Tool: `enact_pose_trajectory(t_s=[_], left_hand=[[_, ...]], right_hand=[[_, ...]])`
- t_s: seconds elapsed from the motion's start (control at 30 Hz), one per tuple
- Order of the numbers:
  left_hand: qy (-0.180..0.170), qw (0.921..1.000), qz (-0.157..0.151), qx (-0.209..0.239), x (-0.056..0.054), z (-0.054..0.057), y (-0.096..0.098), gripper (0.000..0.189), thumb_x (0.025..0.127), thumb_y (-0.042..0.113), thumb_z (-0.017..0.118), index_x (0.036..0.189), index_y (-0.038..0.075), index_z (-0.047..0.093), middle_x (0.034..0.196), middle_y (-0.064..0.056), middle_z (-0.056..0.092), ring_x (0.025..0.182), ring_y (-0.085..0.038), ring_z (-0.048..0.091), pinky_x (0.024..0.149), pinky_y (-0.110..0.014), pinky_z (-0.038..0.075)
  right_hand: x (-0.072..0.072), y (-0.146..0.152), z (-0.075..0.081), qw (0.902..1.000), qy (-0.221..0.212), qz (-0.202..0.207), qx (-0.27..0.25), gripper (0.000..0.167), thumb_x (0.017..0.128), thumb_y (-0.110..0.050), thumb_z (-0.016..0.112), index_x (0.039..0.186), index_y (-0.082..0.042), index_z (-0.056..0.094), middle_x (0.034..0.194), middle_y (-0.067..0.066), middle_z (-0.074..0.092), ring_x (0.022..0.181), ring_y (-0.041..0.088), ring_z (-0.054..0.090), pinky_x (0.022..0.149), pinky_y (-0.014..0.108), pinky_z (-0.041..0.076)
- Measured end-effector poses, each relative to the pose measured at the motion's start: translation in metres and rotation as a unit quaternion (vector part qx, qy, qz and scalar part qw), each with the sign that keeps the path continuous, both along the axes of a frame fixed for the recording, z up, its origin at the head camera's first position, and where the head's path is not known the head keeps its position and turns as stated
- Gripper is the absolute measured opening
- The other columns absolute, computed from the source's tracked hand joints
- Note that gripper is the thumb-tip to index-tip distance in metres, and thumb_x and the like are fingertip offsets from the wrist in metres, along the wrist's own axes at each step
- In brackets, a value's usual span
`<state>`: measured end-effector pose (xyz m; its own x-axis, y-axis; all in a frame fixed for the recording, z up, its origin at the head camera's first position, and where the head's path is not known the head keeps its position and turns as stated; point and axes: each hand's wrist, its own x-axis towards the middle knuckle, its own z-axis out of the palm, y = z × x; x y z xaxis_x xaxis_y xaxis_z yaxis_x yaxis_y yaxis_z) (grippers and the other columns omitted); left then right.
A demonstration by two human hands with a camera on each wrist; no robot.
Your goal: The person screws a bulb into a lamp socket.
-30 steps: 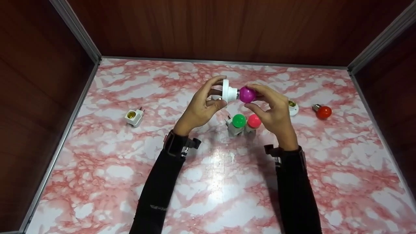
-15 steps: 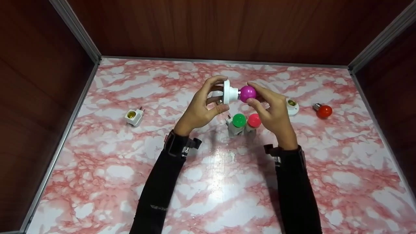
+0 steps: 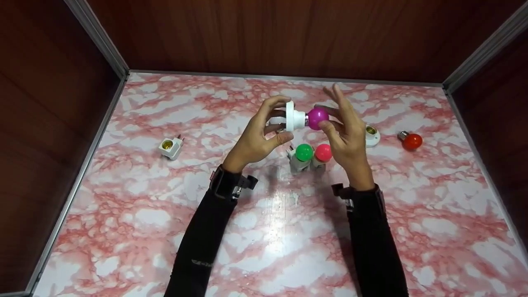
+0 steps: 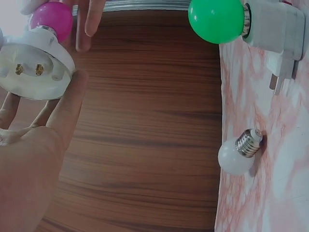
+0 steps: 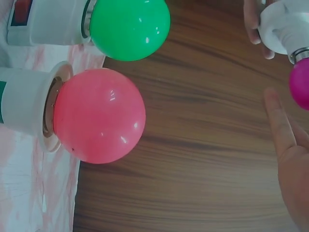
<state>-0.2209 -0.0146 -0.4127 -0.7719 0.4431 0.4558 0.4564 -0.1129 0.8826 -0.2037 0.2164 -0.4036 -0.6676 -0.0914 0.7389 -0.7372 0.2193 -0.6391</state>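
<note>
My left hand [image 3: 258, 134] grips the round base of a white lamp holder [image 3: 293, 117] by its rim, fingers above and thumb below. A purple light bulb [image 3: 317, 119] sits in the holder's mouth, with a strip of its metal base showing. At the bulb, my right hand [image 3: 348, 132] has its fingers stretched out and spread; the thumb overlaps the bulb in the head view. In the right wrist view, the straight thumb stands apart from the purple bulb [image 5: 301, 84]. Two brass contacts show in the underside of the holder [image 4: 36, 79].
Plug-in sockets with a green bulb [image 3: 304, 152] and a pink bulb [image 3: 323, 152] stand below the hands. A white plug socket [image 3: 171, 148] lies left; another lamp holder [image 3: 372, 135] and a red bulb [image 3: 412, 141] lie right. A white bulb [image 4: 236, 157] lies on the table.
My right hand's fingers have straightened and spread upward, off their earlier grip on the purple bulb. The holder and bulb have shifted slightly right, with my left hand still gripping the holder.
</note>
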Motion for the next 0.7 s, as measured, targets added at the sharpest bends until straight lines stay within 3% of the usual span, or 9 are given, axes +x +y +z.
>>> enact_pose_trajectory(t_s=[0.13, 0.23, 0.3, 0.37, 0.47, 0.7], left_hand=[[-0.001, 1.0, 0.0, -0.003, -0.001, 0.0, 0.001, 0.072, 0.097, 0.011, 0.077, 0.156, 0.002, 0.037, 0.149, -0.024, 0.052, 0.135, -0.028, 0.061, 0.111, -0.038, 0.06], [-0.004, 1.0, 0.001, -0.004, -0.002, -0.001, 0.002, 0.073, 0.097, 0.012, 0.078, 0.156, 0.003, 0.037, 0.149, -0.022, 0.052, 0.135, -0.028, 0.061, 0.111, -0.038, 0.06], [-0.005, 1.0, 0.003, -0.006, -0.002, -0.002, 0.002, 0.072, 0.097, 0.012, 0.078, 0.156, 0.003, 0.037, 0.149, -0.021, 0.052, 0.135, -0.027, 0.061, 0.11, -0.037, 0.061], [-0.006, 0.9999, 0.008, -0.007, -0.002, -0.002, 0.002, 0.072, 0.097, 0.012, 0.077, 0.156, 0.003, 0.037, 0.15, -0.022, 0.051, 0.134, -0.027, 0.061, 0.109, -0.037, 0.061], [-0.006, 0.9999, 0.013, -0.009, -0.003, -0.003, 0.002, 0.071, 0.098, 0.011, 0.076, 0.156, 0.003, 0.037, 0.15, -0.023, 0.051, 0.132, -0.027, 0.063, 0.107, -0.037, 0.062], [-0.007, 0.9994, 0.024, -0.022, -0.003, -0.003, 0.001, 0.068, 0.1, 0.012, 0.074, 0.156, 0.005, 0.037, 0.147, -0.019, 0.057, 0.12, -0.026, 0.071, 0.1, -0.036, 0.065]], right_hand=[[0.001, -0.003, 0.0, 0.9989, 0.022, 0.023, -0.033, 0.054, 0.098, -0.018, 0.071, 0.139, 0.012, 0.055, 0.149, 0.027, 0.06, 0.119, 0.033, 0.075, 0.092, 0.028, 0.067], [0.001, -0.002, 0.0, 0.9991, 0.026, 0.018, -0.028, 0.028, 0.096, -0.009, 0.073, 0.114, 0.012, 0.069, 0.135, 0.026, 0.066, 0.117, 0.029, 0.075, 0.09, 0.027, 0.067], [0.002, 0.0, 0.0, 0.9995, 0.019, 0.018, -0.017, 0.018, 0.093, -0.002, 0.076, 0.106, 0.01, 0.072, 0.128, 0.026, 0.068, 0.115, 0.024, 0.075, 0.089, 0.026, 0.067], [0.003, 0.002, 0.0, 0.9996, 0.005, 0.026, -0.007, 0.02, 0.087, 0.006, 0.08, 0.106, 0.009, 0.074, 0.127, 0.026, 0.067, 0.115, 0.021, 0.074, 0.09, 0.026, 0.066], [0.004, 0.005, 0.001, 0.9989, -0.015, 0.044, 0.004, 0.036, 0.079, 0.016, 0.083, 0.114, 0.01, 0.073, 0.13, 0.026, 0.065, 0.116, 0.02, 0.074, 0.091, 0.027, 0.066], [0.003, 0.008, 0.002, 0.9986, -0.02, 0.04, 0.028, 0.043, 0.081, 0.02, 0.08, 0.121, 0.007, 0.073, 0.132, 0.025, 0.067, 0.117, 0.018, 0.073, 0.092, 0.025, 0.066]])
